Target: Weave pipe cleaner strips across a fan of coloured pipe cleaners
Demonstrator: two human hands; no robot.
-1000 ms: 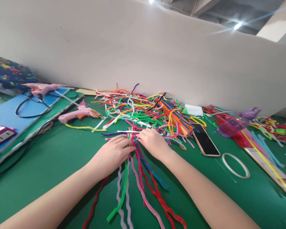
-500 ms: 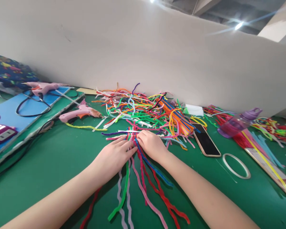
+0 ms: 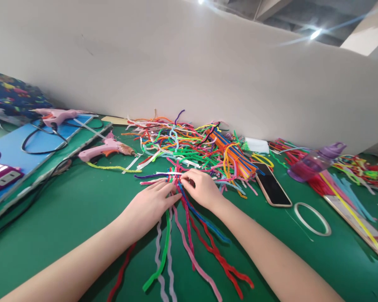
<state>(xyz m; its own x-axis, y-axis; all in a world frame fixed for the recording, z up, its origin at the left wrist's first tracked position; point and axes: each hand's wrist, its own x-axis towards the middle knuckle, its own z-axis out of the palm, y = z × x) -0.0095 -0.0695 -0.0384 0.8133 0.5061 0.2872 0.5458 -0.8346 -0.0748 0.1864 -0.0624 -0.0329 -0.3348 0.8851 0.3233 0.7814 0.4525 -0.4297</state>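
Observation:
My left hand [image 3: 149, 205] lies flat on the green table, fingers stretched out and pressing down a bunch of pipe cleaners [image 3: 189, 239] that fan toward me in red, pink, blue, green and lilac. My right hand [image 3: 201, 188] is curled just beside it, fingertips pinched on the top ends of the same bunch, near a white strip. Behind both hands sits a big tangled heap of coloured pipe cleaners [image 3: 189, 144].
Two pink glue guns [image 3: 105, 149] [image 3: 55, 115] lie at the left, one on a blue board [image 3: 25, 151] with black cables. A phone [image 3: 272, 184], a tape ring [image 3: 312, 218], a purple bottle [image 3: 315, 161] and more pipe cleaners lie at the right. A white wall stands behind.
The right hand's fingers have curled up into a pinch on the bunch's top ends. The red and blue strands below have shifted slightly right. The left hand stays pressed flat.

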